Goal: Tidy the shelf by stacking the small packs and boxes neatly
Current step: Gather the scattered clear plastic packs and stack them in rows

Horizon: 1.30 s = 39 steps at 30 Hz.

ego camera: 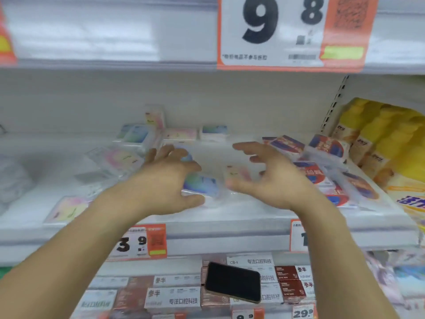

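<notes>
Small pastel packs lie scattered on the white shelf (230,217). A blue-green pack (202,184) lies between my hands, with a pink-yellow pack (239,173) just right of it. My left hand (167,180) hovers over the blue-green pack's left side with fingers spread, holding nothing. My right hand (273,176) is beside the pink-yellow pack, fingers loosely spread, thumb near its front edge. More pastel packs (135,134) sit at the back and one pink pack (66,208) lies at the front left. The frame is blurred.
Red-and-blue packs (322,162) lie jumbled on the right of the shelf, next to a large yellow bag (391,146). A black phone (232,282) rests on boxes on the shelf below. A large 9.8 price sign (287,31) hangs above.
</notes>
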{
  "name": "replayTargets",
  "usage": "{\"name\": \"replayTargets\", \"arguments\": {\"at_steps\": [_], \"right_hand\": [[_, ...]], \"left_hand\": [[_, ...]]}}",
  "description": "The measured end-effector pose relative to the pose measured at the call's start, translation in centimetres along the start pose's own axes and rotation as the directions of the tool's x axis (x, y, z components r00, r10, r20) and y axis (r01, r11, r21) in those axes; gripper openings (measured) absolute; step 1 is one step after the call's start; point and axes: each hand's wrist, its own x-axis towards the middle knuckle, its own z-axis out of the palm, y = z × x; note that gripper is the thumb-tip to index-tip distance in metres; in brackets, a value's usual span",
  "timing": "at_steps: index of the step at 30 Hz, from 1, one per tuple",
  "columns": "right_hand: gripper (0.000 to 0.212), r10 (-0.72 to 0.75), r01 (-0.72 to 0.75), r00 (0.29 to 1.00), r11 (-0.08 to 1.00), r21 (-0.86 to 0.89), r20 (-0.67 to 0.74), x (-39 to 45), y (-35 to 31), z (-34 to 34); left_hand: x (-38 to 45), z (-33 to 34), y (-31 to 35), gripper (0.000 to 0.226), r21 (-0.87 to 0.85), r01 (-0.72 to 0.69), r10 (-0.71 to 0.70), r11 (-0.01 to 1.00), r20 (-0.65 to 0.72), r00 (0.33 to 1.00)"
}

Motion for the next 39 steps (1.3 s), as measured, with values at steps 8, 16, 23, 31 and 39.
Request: {"name": "replayTargets", "arguments": {"at_steps": [8, 16, 23, 31, 39], "right_hand": [[0.068, 0.078, -0.010, 0.980, 0.938, -0.347, 0.182, 3.6, -1.7, 5.1], [0.094, 0.057, -0.008, 0.975, 0.975, -0.222, 0.215, 5.1, -4.4, 8.3], [0.060, -0.019, 0.022, 0.998, 0.998, 0.051, -0.054, 5.9, -5.1, 10.5], [0.031, -0.035, 0.029, 0.999, 0.967, 0.253, 0.018, 4.8, -7.3, 9.9], [0.044, -0.271, 0.273, 0.959, 0.962, -0.013, 0.077, 4.3, -8.0, 10.0]], "left_hand": [[-4.9, 2.2, -9.5, 0.092, -0.228, 0.281, -0.336, 0.932, -0.252, 0.908], [-6.8, 4.3, -12.9, 0.052, -0.605, 0.221, -0.477, 0.765, -0.302, 0.825], [-7.2, 3.1, -13.9, 0.031, -0.845, 0.209, -0.686, 0.493, -0.229, 0.690], [-9.0, 4.1, -14.6, 0.064, -0.685, 0.167, -0.350, 0.709, -0.136, 0.927], [-12.3, 4.3, -15.2, 0.112, -0.594, 0.313, -0.400, 0.741, -0.016, 0.916]]}}
